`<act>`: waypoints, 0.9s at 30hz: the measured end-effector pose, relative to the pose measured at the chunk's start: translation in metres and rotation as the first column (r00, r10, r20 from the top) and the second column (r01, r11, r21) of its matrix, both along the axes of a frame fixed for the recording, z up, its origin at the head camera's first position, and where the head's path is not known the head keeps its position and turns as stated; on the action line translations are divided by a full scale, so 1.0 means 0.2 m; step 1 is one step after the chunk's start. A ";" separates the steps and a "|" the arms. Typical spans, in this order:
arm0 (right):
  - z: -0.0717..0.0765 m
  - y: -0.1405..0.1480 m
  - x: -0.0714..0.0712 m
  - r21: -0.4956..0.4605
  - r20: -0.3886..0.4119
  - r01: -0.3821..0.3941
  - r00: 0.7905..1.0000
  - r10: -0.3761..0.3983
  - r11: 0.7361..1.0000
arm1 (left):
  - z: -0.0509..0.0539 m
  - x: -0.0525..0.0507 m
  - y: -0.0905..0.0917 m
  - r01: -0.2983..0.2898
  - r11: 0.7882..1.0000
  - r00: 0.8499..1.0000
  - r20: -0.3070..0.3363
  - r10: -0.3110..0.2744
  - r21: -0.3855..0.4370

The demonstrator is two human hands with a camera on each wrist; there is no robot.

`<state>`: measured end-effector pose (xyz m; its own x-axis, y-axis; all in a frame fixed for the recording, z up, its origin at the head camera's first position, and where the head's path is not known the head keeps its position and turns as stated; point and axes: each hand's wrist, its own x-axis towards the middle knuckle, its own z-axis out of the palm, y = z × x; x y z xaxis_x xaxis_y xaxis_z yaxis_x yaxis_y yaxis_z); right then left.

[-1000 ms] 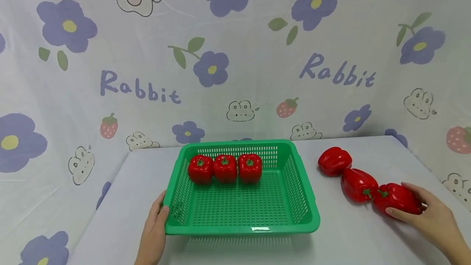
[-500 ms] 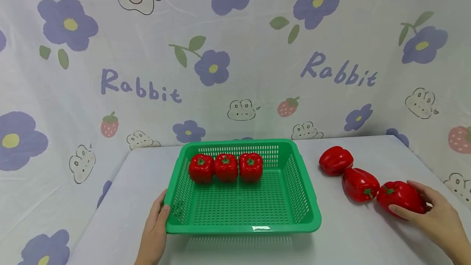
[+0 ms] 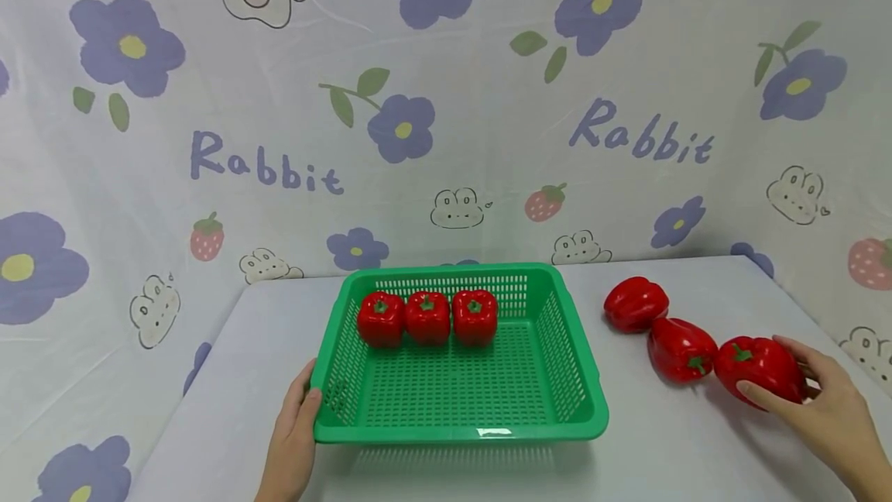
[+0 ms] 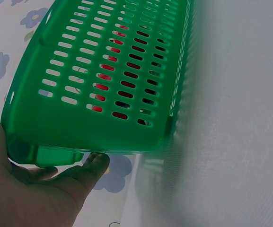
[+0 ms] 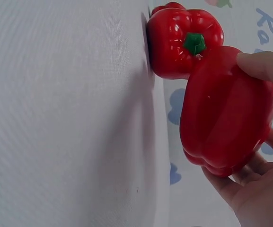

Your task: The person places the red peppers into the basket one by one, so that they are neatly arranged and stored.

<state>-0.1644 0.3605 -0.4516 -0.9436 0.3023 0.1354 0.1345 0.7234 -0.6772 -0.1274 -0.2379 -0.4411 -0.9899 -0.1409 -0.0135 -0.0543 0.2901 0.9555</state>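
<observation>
Three red peppers stand upright in a row, stems up, along the back of the green basket (image 3: 474, 432), the middle one (image 3: 427, 320) between two others. My left hand (image 3: 291, 440) grips the basket's left rim near its front corner; the left wrist view shows the fingers (image 4: 96, 168) at the basket's edge (image 4: 79, 144). At the right, my right hand (image 3: 829, 409) holds a red pepper (image 3: 759, 369) between thumb and fingers. In the right wrist view this pepper (image 5: 226, 113) is off the table surface, beside another pepper (image 5: 174, 42).
Two more red peppers lie on the white table (image 3: 648, 448) right of the basket: one (image 3: 681, 351) beside the held pepper, the other (image 3: 636, 304) farther back. A patterned cloth (image 3: 446, 99) hangs behind the table.
The pepper in my right hand has shifted slightly right and up, and its stem end has tilted upward. My left hand and the basket look the same.
</observation>
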 end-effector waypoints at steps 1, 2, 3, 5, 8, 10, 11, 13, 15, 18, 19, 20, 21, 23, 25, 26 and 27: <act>0.00 0.00 0.00 -0.006 -0.002 0.003 1.000 -0.003 1.000 | 0.00 0.00 0.00 0.001 1.000 1.000 -0.001 -0.001 -0.001; 0.00 -0.01 0.01 -0.014 -0.005 0.008 1.000 -0.008 1.000 | 0.00 -0.01 0.00 0.001 1.000 1.000 -0.002 -0.001 -0.001; 0.01 -0.01 0.01 -0.023 -0.007 0.013 1.000 -0.013 1.000 | 0.00 -0.01 0.01 0.001 1.000 1.000 -0.001 -0.001 0.000; 0.01 -0.03 0.01 -0.038 -0.012 0.025 1.000 -0.025 0.999 | 0.00 -0.01 0.01 0.003 1.000 1.000 0.001 -0.003 0.006; 0.02 -0.05 0.02 -0.054 -0.037 0.032 0.999 -0.034 0.998 | 0.00 -0.01 0.01 0.006 1.000 1.000 0.002 -0.006 0.001; 0.02 -0.07 0.03 -0.051 -0.066 0.023 0.997 -0.026 0.998 | 0.01 -0.01 0.01 0.004 1.000 1.000 0.008 -0.004 0.002; 0.02 -0.08 0.03 -0.051 -0.081 0.018 0.996 -0.022 0.999 | 0.01 -0.01 0.01 0.002 1.000 1.000 0.012 -0.002 0.001; 0.02 -0.10 0.03 -0.045 -0.108 0.011 0.994 -0.016 0.999 | 0.01 0.00 0.00 0.000 1.000 1.000 0.019 0.000 0.002; 0.01 -0.13 0.04 -0.047 -0.129 0.010 0.992 -0.016 0.999 | 0.01 0.00 0.00 0.003 1.000 1.000 0.017 -0.003 0.008; 0.01 -0.15 0.04 -0.051 -0.148 0.015 0.989 -0.022 0.999 | 0.01 0.00 0.00 0.009 1.000 1.000 0.014 -0.010 0.020; 0.01 -0.16 0.04 -0.053 -0.149 0.016 0.989 -0.024 0.998 | 0.01 0.00 0.00 0.012 1.000 1.000 0.013 -0.012 0.024; 0.01 -0.16 0.04 -0.054 -0.150 0.018 0.988 -0.026 0.998 | 0.01 0.00 0.00 0.014 1.000 1.000 0.014 -0.014 0.028; 0.01 -0.17 0.05 -0.058 -0.150 0.020 0.988 -0.028 0.998 | 0.01 0.00 0.00 0.016 0.999 1.000 0.016 -0.016 0.031; 0.02 -0.18 0.05 -0.072 -0.150 0.025 0.988 -0.035 0.997 | 0.01 0.00 0.00 0.020 0.999 1.000 0.017 -0.020 0.031; 0.02 -0.19 0.05 -0.094 -0.153 0.027 0.987 -0.041 0.995 | 0.02 0.00 0.00 0.022 0.999 1.000 0.019 -0.023 0.028; 0.02 -0.20 0.05 -0.110 -0.159 0.024 0.986 -0.042 0.994 | 0.02 0.00 0.00 0.023 0.999 1.000 0.020 -0.024 0.025; 0.02 -0.21 0.05 -0.126 -0.164 0.023 0.985 -0.043 0.992 | 0.02 0.00 0.00 0.023 1.000 0.999 0.022 -0.024 0.021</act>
<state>-0.1543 0.3195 -0.4475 -0.9001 0.3570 0.2496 0.0348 0.6302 -0.7757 -0.1283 -0.2381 -0.4366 -0.9924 -0.1170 -0.0378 -0.0686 0.2716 0.9600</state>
